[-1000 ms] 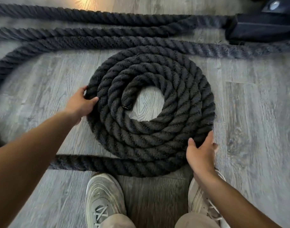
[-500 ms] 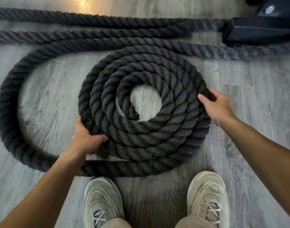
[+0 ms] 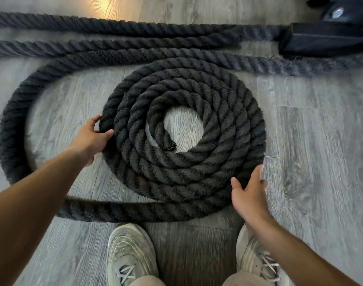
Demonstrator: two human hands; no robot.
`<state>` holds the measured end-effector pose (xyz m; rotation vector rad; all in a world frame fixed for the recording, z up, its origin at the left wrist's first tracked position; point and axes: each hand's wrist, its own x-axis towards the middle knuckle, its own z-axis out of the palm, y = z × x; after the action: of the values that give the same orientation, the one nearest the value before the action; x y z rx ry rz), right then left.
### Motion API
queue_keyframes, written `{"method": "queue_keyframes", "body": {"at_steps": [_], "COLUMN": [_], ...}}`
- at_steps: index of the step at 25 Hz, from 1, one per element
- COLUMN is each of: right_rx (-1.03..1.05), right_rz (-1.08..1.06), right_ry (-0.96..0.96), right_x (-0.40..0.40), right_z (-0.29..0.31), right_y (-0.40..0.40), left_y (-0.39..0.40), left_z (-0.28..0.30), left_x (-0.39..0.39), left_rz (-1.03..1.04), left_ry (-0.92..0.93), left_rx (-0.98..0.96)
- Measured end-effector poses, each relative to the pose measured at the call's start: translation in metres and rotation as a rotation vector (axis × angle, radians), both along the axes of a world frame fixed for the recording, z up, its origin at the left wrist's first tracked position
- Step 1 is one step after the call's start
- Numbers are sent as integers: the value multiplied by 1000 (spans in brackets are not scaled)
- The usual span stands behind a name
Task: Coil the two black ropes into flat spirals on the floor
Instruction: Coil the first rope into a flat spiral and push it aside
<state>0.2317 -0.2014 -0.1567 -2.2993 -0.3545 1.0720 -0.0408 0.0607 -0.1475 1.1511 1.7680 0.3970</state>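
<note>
Grey wood-grain plank flooring [image 3: 312,141] fills the view, with a warm patch of light at the top edge. At the far left, a loose loop of thick black twisted rope [image 3: 13,129] bends round from the upper runs, sweeps down the left side and passes under the left forearm before running along the near edge of the coil. Just right of that loop, the left hand [image 3: 90,137] grips the coil's left rim: the thumb lies on top of the outermost turn and the fingers curl round its outer side.

In the middle lies the flat spiral of black rope [image 3: 182,172], several turns wound tight against one another on the floor, with a bare round gap at the centre where the cut rope end [image 3: 168,144] sits. Beyond the spiral, two further straight lengths of black rope [image 3: 114,29] run side by side across the top of the view toward a dark block-shaped object [image 3: 325,40] at the upper right.

Below the spiral stand two pale grey laced sneakers [image 3: 131,254], toes pointing toward the coil. At the right, the right hand [image 3: 249,197] is spread with its fingers nearly straight, palm turned toward the coil's lower right rim; the fingertips reach the outermost turn, though motion blur leaves it unclear whether they press on it. It holds nothing.
</note>
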Motion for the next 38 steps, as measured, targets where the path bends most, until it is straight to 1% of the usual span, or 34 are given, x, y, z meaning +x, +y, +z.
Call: {"method": "queue_keyframes", "body": {"at_steps": [1,3,5,7,8,9,11,12,14,16,18,21,23,25,27,29,31,32,34,35,37,38], "right_rx": [22,95,135,155,165,166,150,147,145,117,110,77,99,150,201,197,215,233,223,199,154,115], "right_rz": [4,15,54,104,96,75,3,-49,-122,-115,-89,-103,-104,-107,-141,-269,-418,-468,-466,-446,-424,-383], "right_ry": [12,81,146,161,119,38,-128,-136,-17,56,57,93,96,43,-64,-150,-191,-175,-139,-126,-47,-35], "right_x": [17,59,108,143,152,155,137,119,66,12,-12,6,33,69,116,158,183,181,156,134,82,54], "right_z": [-5,-11,-9,0,2,4,4,-2,-19,-33,-50,-68,-67,-54,-43,-28,-21,-15,-9,-4,-8,-11], "right_y": [5,26,57,87,96,99,85,68,24,-7,-17,-9,-2,15,38,56,62,59,40,25,-11,-26], "left_y": [-7,-33,-63,-88,-96,-97,-82,-68,-37,-10,6,10,1,-20,-49,-72,-70,-62,-37,-24,-6,-1], "left_z": [-1,-4,-11,-14,-14,-9,-1,1,7,7,4,5,11,18,17,11,13,18,24,26,23,18], "left_x": [0,3,11,20,21,18,10,5,1,0,0,4,11,24,42,58,67,68,67,66,67,67], "left_rz": [21,-9,-119,-267,-321,-338,-280,-222,-135,-80,-62,-84,-56,-32,-87,-201,-337,-371,-378,-359,-261,-229], "left_ry": [-38,-32,109,338,414,441,368,304,175,73,64,124,118,76,47,122,308,393,447,410,234,180], "left_rx": [-4,-10,-22,-76,-64,-26,57,83,59,-6,-41,-63,-103,-134,-166,-244,-224,-168,-68,-69,-128,-143]}}
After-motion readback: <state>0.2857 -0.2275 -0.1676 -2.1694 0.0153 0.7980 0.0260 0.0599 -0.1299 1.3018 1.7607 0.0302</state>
